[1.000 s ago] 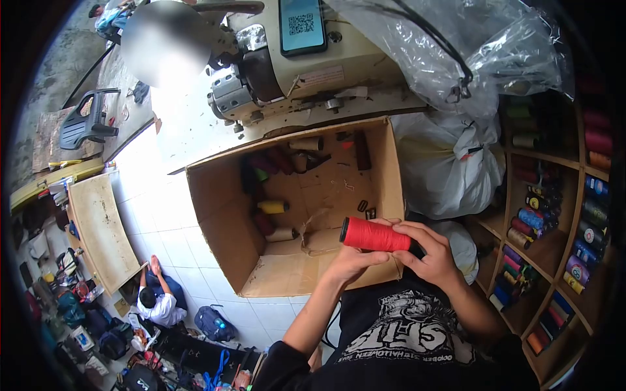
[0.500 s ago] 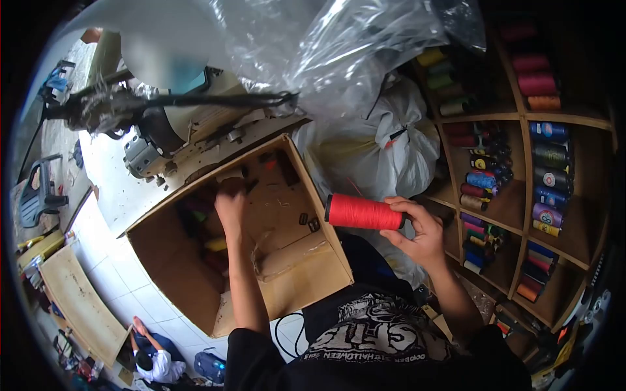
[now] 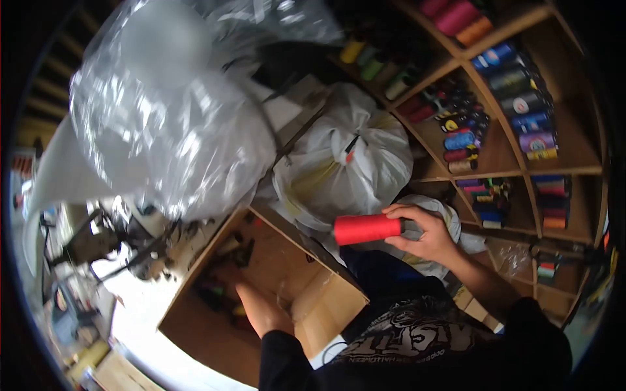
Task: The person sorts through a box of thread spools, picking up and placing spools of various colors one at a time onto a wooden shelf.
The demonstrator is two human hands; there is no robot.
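Gripping a red spool (image 3: 367,229) by its right end with the right hand (image 3: 427,234), fingers (image 3: 405,210) curling over the top and thumb underneath. Holding the spool level, out in the air above the near right corner of the box (image 3: 326,306), in front of a white bag (image 3: 345,163).

Reaching down into the open cardboard box with the left hand (image 3: 261,309), forearm running up from a black sleeve (image 3: 287,358). Touching the box floor or something lying on it; hard to tell whether clenching or lying loose, the picture being blurred there. Lying dimly at the far end of the box, a few spools (image 3: 218,296), dark and yellow.

Hanging over the upper left, a big clear plastic bag (image 3: 176,124), crinkled and shining. Standing on the right, wooden shelves (image 3: 515,173) divided into compartments, holding rows of thread spools (image 3: 521,104) in blue, purple, pink, orange and dark colours. Sitting just beside the shelves, the knotted white bag, with a second pale bag (image 3: 437,212) right behind the right hand. Showing at the left, blurred, a sewing machine (image 3: 98,238) on a bright surface.
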